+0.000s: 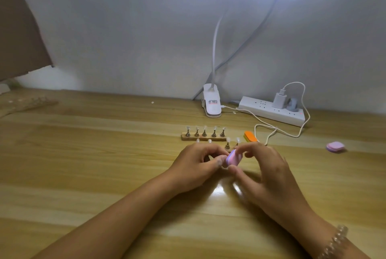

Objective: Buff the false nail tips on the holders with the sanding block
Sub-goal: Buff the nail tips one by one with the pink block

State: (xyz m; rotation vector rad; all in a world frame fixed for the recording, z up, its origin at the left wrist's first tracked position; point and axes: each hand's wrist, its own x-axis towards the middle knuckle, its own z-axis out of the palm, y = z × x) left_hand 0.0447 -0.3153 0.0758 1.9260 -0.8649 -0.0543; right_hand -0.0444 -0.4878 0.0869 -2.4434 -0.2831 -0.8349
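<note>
A wooden strip (203, 138) holds a back row of several brass holders with clear false nail tips (204, 127). A nearer row of holders (227, 145) stands just behind my hands and is partly hidden by them. My right hand (265, 166) pinches a small pink and purple sanding block (234, 159) between thumb and fingers. My left hand (198, 162) has its fingers curled against the block's left side, around something I cannot make out.
An orange sanding block (250, 136) lies right of the holders. A second pink block (335, 146) lies at the far right. A clip lamp base (212, 102), a power strip (271, 110) and a white cable (269, 128) sit at the back of the wooden desk (83, 154).
</note>
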